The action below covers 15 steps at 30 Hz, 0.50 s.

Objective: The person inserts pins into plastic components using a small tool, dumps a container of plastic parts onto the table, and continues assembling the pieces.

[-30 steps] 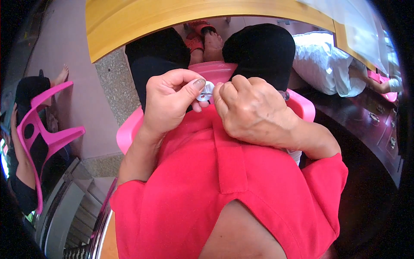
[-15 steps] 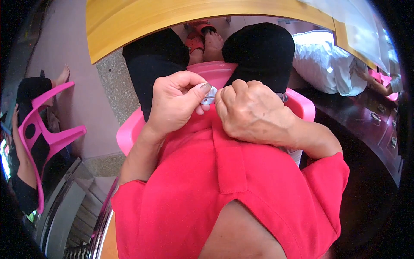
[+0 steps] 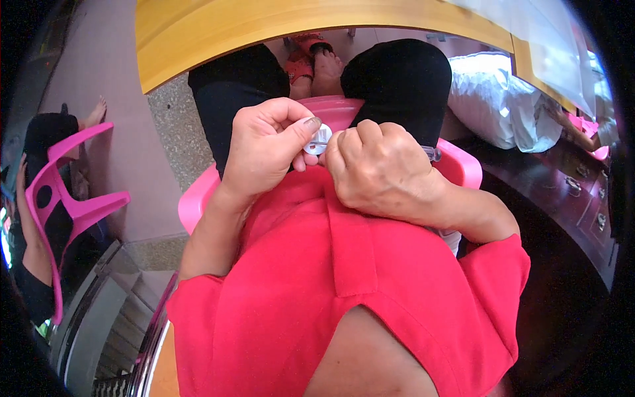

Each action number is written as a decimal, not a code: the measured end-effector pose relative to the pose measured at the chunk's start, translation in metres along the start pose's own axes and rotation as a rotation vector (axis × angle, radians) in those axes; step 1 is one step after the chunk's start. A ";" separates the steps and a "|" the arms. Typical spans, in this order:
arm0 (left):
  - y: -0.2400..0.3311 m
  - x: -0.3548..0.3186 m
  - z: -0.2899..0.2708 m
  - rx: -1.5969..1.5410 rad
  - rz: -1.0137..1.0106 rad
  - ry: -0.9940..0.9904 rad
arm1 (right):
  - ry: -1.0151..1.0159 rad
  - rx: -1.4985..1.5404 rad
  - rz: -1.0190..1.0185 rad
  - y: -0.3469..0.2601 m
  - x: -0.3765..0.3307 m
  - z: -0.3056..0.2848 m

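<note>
A small round white plastic piece point(image 3: 324, 134) with a slot in its face is pinched between the thumb and fingers of my left hand point(image 3: 268, 142), above my lap. My right hand point(image 3: 383, 165) is closed in a fist around a screwdriver point(image 3: 432, 153). Its clear handle end sticks out on the right side of the fist. A thin metal shaft reaches left out of the fist and lies against the face of the white piece. Most of the screwdriver is hidden inside my right hand.
Ahead is the edge of a yellow wooden table point(image 3: 297, 16). Pink chair arms point(image 3: 462, 165) flank me. A white plastic bag point(image 3: 496, 99) stands at the right, by a dark drawer cabinet point(image 3: 562, 182). Other people sit at far left, near a pink chair point(image 3: 79, 205), and far right.
My left hand has turned the white piece slightly, so more of its face shows. My right fist has shifted a little left and tilted, with the shaft now on the piece's face.
</note>
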<state>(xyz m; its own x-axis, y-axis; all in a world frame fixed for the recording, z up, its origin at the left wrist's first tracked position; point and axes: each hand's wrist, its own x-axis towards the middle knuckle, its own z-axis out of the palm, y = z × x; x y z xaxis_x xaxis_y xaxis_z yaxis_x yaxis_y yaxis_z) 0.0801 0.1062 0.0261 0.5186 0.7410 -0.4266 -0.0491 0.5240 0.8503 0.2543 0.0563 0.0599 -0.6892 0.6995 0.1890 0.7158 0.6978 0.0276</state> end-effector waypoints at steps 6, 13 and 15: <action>0.002 0.004 -0.010 -0.119 0.083 0.039 | -0.120 0.031 0.084 -0.001 0.002 -0.001; 0.002 0.004 -0.013 -0.155 0.101 -0.010 | 0.084 0.089 0.198 0.013 0.003 -0.012; 0.001 0.003 -0.013 -0.163 0.091 -0.012 | 0.087 0.086 0.199 0.013 0.003 -0.012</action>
<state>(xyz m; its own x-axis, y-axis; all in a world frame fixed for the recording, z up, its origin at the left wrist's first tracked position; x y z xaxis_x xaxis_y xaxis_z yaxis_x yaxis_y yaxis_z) 0.0708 0.1148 0.0220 0.5156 0.7841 -0.3455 -0.2340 0.5167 0.8236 0.2634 0.0658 0.0724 -0.5204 0.8113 0.2664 0.8217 0.5606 -0.1022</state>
